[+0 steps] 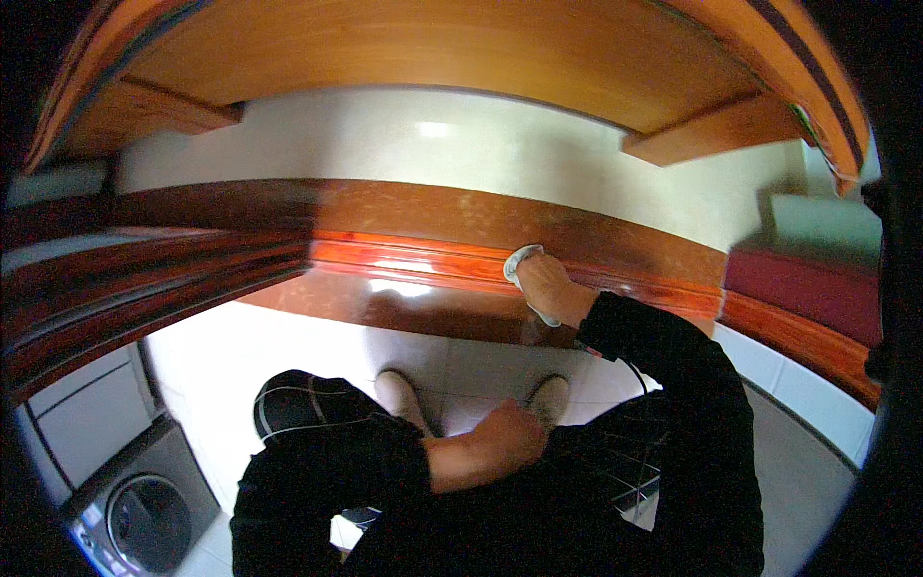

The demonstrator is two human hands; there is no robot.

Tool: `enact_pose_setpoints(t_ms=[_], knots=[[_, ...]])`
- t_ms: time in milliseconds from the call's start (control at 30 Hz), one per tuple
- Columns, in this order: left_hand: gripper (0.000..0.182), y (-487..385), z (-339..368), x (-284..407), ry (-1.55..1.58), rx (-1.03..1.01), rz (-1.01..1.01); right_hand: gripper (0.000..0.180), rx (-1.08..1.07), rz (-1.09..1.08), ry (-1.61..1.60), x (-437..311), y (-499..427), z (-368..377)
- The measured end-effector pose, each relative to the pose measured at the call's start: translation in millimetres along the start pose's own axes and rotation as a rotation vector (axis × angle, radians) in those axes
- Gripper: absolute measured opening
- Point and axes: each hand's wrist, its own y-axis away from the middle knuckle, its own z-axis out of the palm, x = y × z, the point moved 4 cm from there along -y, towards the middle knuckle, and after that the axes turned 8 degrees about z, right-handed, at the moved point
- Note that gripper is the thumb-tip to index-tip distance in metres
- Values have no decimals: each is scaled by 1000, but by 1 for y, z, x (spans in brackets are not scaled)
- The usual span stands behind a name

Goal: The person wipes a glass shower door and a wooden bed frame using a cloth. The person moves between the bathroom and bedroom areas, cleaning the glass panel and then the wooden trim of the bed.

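My right hand (551, 285) presses a white cloth (520, 263) against the glossy reddish-brown wooden moulding (411, 254) in front of me. Part of the cloth hangs below the hand, and the fingertips are hidden. Closer to my body, my left hand (513, 431) rests near my right thigh, curled and blurred; whether it holds anything cannot be told. Brown polished panels (447, 205) lie along both sides of the moulding.
A large wooden board (433, 43) on wooden supports (714, 130) spans the top. Dark moulding (144, 288) runs along the left. A front-loading washing machine (148, 519) stands lower left. Light floor tiles (310, 339) lie below, and a dark red panel (800, 296) is at right.
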Motion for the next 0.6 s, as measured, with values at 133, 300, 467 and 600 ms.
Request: enact_pose_setpoints(t_ms=[133,300,467,600], knots=[[20,4,9,-5,-76,-185,24,11,65,-108,-32,-75,-45,-8],[24,11,2,-5,-105,-102,47,19,318,-293,-29,-168,-97,-11],[26,7,0,-10,173,123,-22,25,99,-34,-320,-222,-156,11],[28,9,0,-19,208,-17,-90,29,366,-214,-377,-223,-165,24]])
